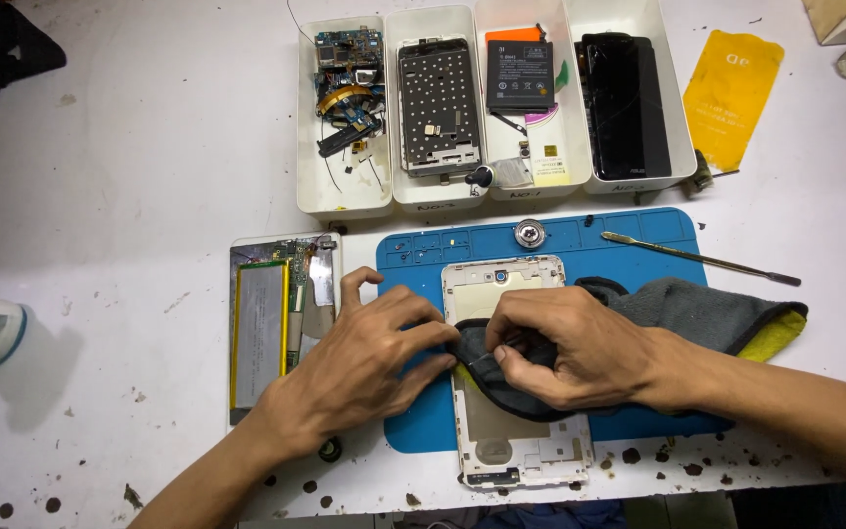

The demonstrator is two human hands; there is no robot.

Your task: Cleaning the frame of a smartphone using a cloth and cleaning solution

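The blue mat carries a thin, stiff, light phone shell, likely bendable; grip it by its long edges. Left hand presses flat beside it; right hand pinches the soft grey cloth against it.

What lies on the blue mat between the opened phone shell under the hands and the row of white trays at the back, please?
In the head view, a small round metal dish sits on the blue mat between the phone shell and the white trays.
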